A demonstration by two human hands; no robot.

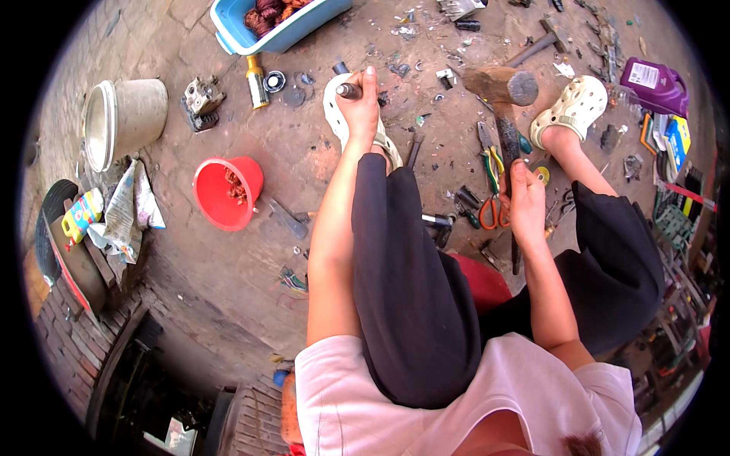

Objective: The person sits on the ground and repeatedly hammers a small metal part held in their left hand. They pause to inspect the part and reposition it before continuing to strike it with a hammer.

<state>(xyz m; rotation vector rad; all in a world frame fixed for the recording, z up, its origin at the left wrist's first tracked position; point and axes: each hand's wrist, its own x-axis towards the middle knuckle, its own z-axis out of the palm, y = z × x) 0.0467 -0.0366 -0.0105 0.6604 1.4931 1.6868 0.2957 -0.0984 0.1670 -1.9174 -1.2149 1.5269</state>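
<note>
Just above the left shoe (332, 112), the left hand (361, 114) is wrapped around a metal rod (349, 91). To the right, the right hand (526, 199) grips a wooden-headed mallet (498, 85) by its dark handle, head on the far side. Pliers (490, 152) and orange-handled scissors (489, 214) lie near it on the floor (293, 148). Farther left are a red bucket (252, 176) and a whitish bucket (141, 114); a blue basin (304, 29) sits far off.
</note>
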